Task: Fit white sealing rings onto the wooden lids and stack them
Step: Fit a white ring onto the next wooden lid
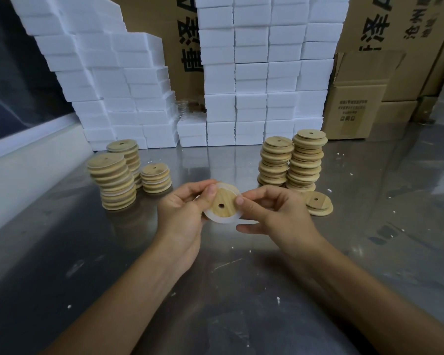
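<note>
Wooden lid (222, 204) rim hidden by white ring (217, 219), hands (182, 213).

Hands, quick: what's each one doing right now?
Left hand: closed on the wooden lid, thumb on its face.
Right hand: pinching the white sealing ring at the lid's right edge.

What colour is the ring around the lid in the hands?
White, slightly translucent: the sealing ring circles the pale wooden lid. The head view shows it.
</note>
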`<control>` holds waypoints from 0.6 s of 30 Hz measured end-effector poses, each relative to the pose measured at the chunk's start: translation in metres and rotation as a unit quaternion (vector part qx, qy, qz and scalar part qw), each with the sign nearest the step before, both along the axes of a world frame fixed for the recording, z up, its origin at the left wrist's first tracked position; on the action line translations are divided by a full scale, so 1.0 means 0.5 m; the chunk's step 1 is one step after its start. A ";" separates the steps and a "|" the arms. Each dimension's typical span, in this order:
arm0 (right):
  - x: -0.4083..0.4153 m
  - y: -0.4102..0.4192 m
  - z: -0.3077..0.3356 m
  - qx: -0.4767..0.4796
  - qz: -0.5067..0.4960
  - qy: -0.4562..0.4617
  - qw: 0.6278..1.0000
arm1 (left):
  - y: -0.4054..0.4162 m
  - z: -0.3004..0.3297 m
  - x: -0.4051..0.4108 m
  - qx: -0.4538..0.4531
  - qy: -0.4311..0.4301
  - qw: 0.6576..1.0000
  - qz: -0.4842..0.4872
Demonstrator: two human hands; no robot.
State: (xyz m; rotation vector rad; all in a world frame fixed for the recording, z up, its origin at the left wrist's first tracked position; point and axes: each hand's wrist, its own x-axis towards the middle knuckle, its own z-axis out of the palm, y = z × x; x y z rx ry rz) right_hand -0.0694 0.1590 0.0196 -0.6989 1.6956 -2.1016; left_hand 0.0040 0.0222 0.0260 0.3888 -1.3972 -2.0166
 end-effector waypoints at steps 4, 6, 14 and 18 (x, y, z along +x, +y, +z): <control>-0.002 0.002 0.003 -0.012 0.010 -0.016 1.000 | -0.007 -0.005 0.001 -0.048 -0.014 0.999 -0.010; -0.007 0.005 0.004 -0.009 0.010 0.000 1.000 | -0.020 -0.005 0.006 -0.131 -0.028 0.991 -0.015; -0.019 0.022 0.008 0.140 -0.050 0.299 0.943 | -0.031 -0.007 0.013 -0.440 -0.016 0.898 -0.017; -0.019 0.028 0.011 0.155 -0.060 0.382 0.909 | -0.035 -0.011 0.011 -0.479 0.017 0.878 0.000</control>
